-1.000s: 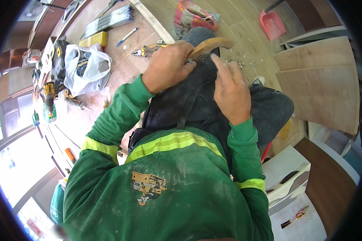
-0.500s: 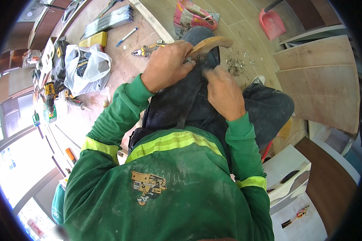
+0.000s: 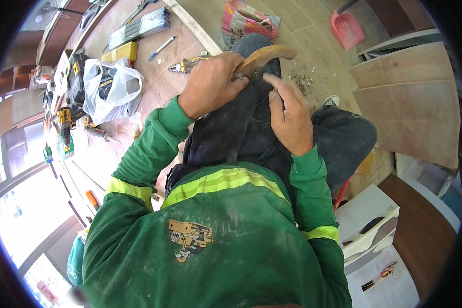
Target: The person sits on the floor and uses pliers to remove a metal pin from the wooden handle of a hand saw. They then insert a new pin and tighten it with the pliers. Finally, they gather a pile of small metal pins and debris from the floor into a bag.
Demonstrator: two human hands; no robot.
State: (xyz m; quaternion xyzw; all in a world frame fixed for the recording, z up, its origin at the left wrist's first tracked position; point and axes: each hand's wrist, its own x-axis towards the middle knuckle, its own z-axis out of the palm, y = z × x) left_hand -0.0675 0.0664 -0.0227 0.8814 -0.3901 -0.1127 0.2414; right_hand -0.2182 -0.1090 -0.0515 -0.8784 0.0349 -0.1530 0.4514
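My left hand [image 3: 215,84] is closed around one end of a curved wooden piece [image 3: 272,53], tan and arched, resting over my dark-trousered leg. Small dark bits show beside the wood near my fingertips, too small to name. To the right of the wood, my right hand [image 3: 291,114] is held above my lap with its fingers extended and the thumb apart. Nothing shows in it, and its fingertips are close to the piece without plainly touching it. Combination pliers [image 3: 187,64] with yellow and black handles lie on the table just beyond my left hand.
On the dusty table [image 3: 159,77] are a white plastic bag [image 3: 113,90], a yellow case [image 3: 120,52], a marker [image 3: 161,48] and a yellow drill [image 3: 64,123]. The floor holds a pink sack [image 3: 236,25], shavings [image 3: 303,82] and a pink dustpan [image 3: 346,30]. Wooden panels [image 3: 408,102] stand right.
My right hand, blurred and curled near the wood before, has drawn back slightly to the right and its fingers have straightened. The left hand keeps its hold, almost unmoved.
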